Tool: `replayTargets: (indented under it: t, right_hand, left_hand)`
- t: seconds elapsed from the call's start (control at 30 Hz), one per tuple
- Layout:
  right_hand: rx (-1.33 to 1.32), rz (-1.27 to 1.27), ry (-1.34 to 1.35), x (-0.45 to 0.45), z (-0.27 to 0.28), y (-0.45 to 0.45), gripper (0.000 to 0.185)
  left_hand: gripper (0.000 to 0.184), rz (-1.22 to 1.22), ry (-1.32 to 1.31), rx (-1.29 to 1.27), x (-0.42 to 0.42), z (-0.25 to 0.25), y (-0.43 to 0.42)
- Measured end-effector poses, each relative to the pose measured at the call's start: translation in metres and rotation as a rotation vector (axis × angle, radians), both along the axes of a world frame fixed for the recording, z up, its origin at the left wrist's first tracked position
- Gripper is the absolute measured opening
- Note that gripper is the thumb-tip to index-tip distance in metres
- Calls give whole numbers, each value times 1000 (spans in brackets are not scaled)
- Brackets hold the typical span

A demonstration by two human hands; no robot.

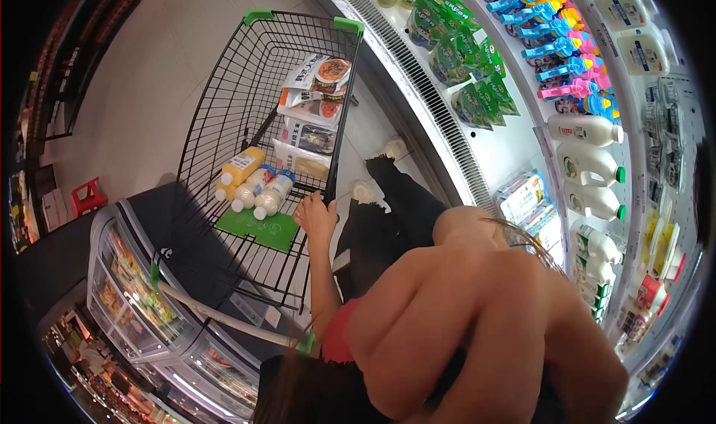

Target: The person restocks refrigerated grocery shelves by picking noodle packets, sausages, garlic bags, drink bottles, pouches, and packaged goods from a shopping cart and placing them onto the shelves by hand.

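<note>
A black wire shopping cart (216,103) with green corners stands at the left. My left hand (316,215) rests on its near side rim, fingers bent over the edge. Inside the cart lie an orange bottle (242,172), two white bottles (274,193) with blue labels, and several food packets (317,99). A green panel (261,228) shows beside the bottles. Very close to the camera, my right hand (477,312) fills the lower middle with its fingers curled in; whatever it may hold is hidden.
A refrigerated shelf (522,163) curves along the right, with green pouches (455,58), blue and pink items (556,47) and white jugs (589,163). Glass-fronted freezers (142,290) stand at the lower left, near a red stool (89,196).
</note>
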State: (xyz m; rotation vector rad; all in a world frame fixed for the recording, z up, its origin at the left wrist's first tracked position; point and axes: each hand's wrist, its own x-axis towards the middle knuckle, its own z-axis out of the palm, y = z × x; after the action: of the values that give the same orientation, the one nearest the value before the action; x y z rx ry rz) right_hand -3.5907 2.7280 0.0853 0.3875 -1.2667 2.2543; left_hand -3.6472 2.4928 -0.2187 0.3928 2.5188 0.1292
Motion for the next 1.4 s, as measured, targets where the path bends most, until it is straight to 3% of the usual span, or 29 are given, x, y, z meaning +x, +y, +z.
replayTargets:
  t: [0.17, 0.3, 0.47, 0.53, 0.7, 0.77, 0.8, 0.87, 0.9, 1.0, 1.03, 1.1, 1.23, 1.33, 1.4]
  right_hand:
    - [29, 49, -25, 26, 4, -51, 23]
    - [52, 173, -26, 69, 17, -67, 24]
    - [66, 325, -2, 128, 28, -92, 25]
    - [64, 360, 12, 161, 28, -82, 25]
    - [45, 340, 0, 257, 23, -47, 26]
    - [56, 313, 8, 263, 23, -71, 27]
    - [59, 305, 14, 335, 22, -10, 27]
    - [56, 297, 32, 240, 23, -97, 28]
    - [46, 297, 41, 252, 24, -97, 28]
    - [195, 258, -292, 275, -15, -125, 21]
    - [268, 202, -362, 281, -30, -135, 21]
    - [351, 172, -437, 296, -58, -153, 20]
    - [573, 7, -573, 331, -93, -180, 21]
    - [567, -130, -555, 362, -113, -197, 25]
    - [557, -215, -566, 384, -117, -205, 31]
  left_hand:
    - [52, -27, -113, 161, 25, -8, -62]
    - [50, 7, -103, 217, 51, 26, -98]
    - [41, 187, -123, 109, 98, 41, -120]
    - [34, 233, 139, 263, 117, 30, -121]
    - [29, 228, 399, 76, 146, 20, -96]
    - [32, 223, 429, 49, 145, 18, -90]
    - [32, 210, 441, 53, 148, 19, -85]
    - [34, 236, 380, -30, 153, 24, -80]
    - [36, 185, 382, -6, 153, 15, -87]
    - [37, 96, 614, 145, 177, -14, -99]
    - [37, 103, 634, 142, 177, -2, -88]
    - [42, 328, 200, 39, 185, 25, -62]
    - [49, 267, 161, 29, 224, 49, -29]
    - [62, 223, 148, 105, 273, 83, -22]
    - [77, -84, 295, 107, 298, 93, -49]
